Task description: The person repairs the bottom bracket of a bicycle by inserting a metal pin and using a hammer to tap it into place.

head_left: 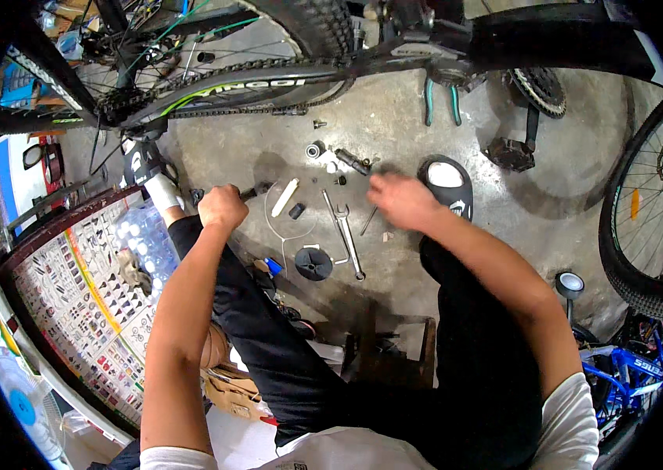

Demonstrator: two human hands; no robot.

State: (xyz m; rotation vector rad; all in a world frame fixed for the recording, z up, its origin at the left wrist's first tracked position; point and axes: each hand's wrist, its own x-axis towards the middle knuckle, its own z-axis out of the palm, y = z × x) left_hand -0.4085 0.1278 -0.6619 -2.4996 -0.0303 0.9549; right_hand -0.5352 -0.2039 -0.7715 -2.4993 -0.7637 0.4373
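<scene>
The left hand (223, 207) is showing a fist and the right hand (403, 202) is hanging half-curled, any hold unclear in both, while a black cylindrical part (353, 161) is lying just beyond the latter, risking rolling away if brushed.

A black cylinder (353, 162) and wrench (351, 244) lie on concrete (414, 286).
</scene>
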